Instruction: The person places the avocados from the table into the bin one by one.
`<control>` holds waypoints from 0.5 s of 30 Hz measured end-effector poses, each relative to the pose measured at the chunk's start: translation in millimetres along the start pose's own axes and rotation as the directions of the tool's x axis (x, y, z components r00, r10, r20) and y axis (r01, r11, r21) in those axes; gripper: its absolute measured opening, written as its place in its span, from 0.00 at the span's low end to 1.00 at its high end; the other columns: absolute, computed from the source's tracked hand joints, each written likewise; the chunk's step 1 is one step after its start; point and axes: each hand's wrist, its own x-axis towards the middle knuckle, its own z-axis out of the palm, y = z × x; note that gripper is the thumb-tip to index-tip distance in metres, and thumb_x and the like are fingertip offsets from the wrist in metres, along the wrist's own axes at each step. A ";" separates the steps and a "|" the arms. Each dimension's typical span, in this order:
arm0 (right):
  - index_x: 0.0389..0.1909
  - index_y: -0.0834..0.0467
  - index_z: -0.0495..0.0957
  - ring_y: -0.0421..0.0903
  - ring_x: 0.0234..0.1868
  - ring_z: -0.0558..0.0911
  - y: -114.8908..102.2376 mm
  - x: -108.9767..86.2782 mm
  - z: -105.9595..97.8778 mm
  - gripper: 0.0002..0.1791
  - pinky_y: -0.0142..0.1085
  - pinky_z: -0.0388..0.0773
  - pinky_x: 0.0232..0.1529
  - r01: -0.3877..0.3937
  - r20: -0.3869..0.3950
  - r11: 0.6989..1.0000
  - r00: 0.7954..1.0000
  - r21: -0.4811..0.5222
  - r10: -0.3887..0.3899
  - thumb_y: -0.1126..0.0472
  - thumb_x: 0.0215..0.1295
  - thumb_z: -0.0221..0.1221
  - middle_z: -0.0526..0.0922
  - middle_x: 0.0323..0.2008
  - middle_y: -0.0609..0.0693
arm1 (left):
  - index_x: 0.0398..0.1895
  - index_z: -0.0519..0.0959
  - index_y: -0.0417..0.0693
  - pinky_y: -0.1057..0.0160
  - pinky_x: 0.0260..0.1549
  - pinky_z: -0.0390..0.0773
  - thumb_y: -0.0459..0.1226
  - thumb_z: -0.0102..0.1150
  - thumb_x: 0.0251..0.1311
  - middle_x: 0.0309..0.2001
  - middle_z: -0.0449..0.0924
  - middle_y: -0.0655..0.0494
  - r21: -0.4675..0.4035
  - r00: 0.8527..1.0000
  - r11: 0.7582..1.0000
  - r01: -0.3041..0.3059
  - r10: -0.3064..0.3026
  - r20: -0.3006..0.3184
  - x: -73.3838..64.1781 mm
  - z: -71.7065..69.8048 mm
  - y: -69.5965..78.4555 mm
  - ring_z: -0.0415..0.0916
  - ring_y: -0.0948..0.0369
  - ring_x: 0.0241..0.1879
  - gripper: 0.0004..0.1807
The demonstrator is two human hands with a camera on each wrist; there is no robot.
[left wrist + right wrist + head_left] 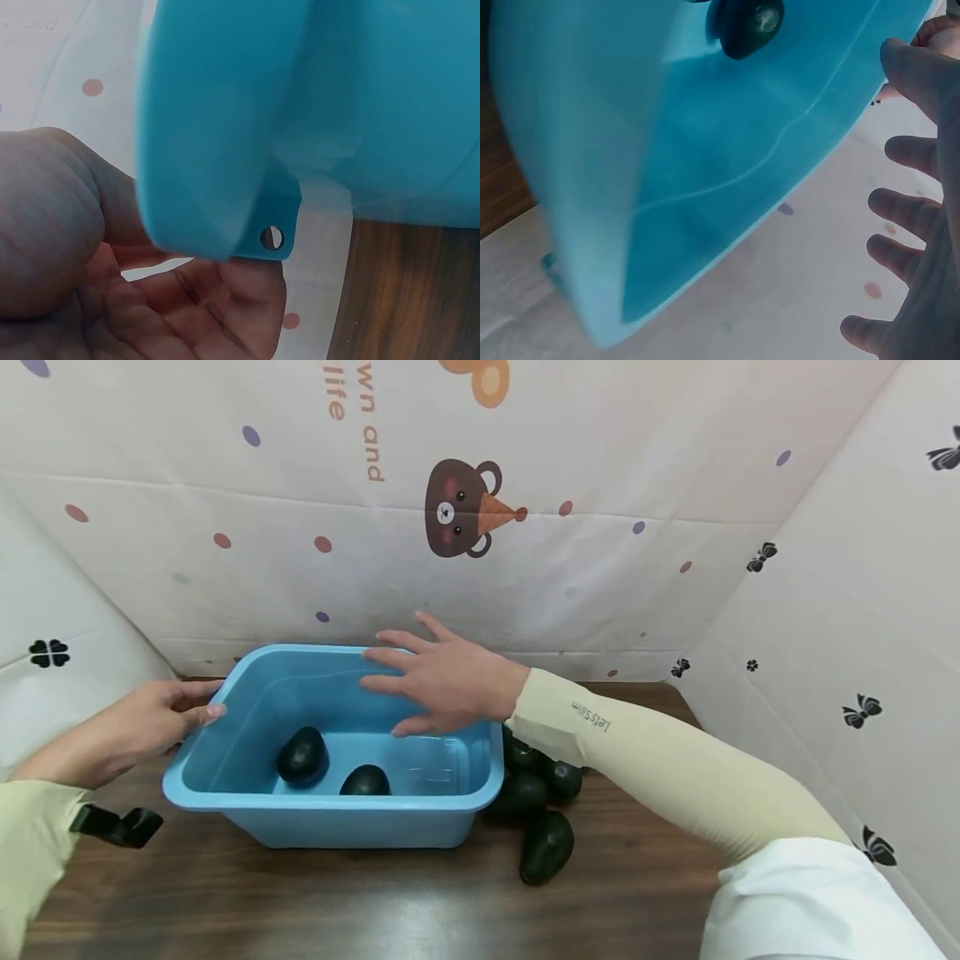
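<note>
A blue plastic bin point(352, 824) stands on the table, with two dark avocados inside: one point(302, 755) at the left, the other point(366, 781) partly hidden behind the front wall. My left hand point(150, 722) grips the bin's left rim between thumb and fingers. Close up in the left wrist view, fingers point(247, 300) curl beneath the rim beside a small tab with a hole. Above the bin's right half hovers my right hand point(457, 681), its fingers spread and holding nothing. The right wrist view also shows those fingers point(904, 210) spread apart from the bin's wall.
Several avocados lie against the bin's right side, partly covered by my right forearm; one point(547, 848) sits nearest the front. The brown wooden table point(637, 877) is bounded by a patterned white sheet point(600, 585) at the back and both sides.
</note>
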 end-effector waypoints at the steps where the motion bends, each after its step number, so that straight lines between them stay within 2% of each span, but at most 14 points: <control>1: 0.73 0.37 0.55 0.50 0.78 0.44 1.9 -3.4 1.0 0.40 0.60 0.38 0.75 -0.006 -0.004 1.000 1.000 0.003 0.006 0.26 0.63 0.45 0.51 0.77 0.46 | 0.75 0.42 0.34 0.45 0.39 0.83 0.54 0.41 0.72 0.65 0.56 0.19 -0.001 1.000 1.000 0.002 -0.002 0.000 -0.2 0.1 0.0 0.76 0.35 0.51 0.43; 8: 0.73 0.38 0.58 0.51 0.77 0.47 16.6 -28.3 11.1 0.39 0.61 0.40 0.74 -0.045 -0.031 0.998 0.998 0.050 0.047 0.27 0.63 0.45 0.54 0.76 0.47 | 0.75 0.42 0.33 0.43 0.40 0.82 0.54 0.42 0.71 0.64 0.57 0.18 0.002 1.000 1.000 0.000 0.000 -0.011 0.7 1.2 -1.0 0.77 0.35 0.49 0.43; 15: 0.73 0.39 0.56 0.51 0.77 0.49 31.3 -53.8 22.2 0.40 0.61 0.43 0.74 -0.102 -0.049 0.990 0.993 0.097 0.107 0.26 0.63 0.45 0.54 0.75 0.47 | 0.75 0.42 0.36 0.45 0.40 0.83 0.57 0.41 0.70 0.66 0.56 0.19 -0.011 1.000 1.000 0.001 -0.001 -0.007 0.9 3.6 -0.4 0.75 0.34 0.53 0.45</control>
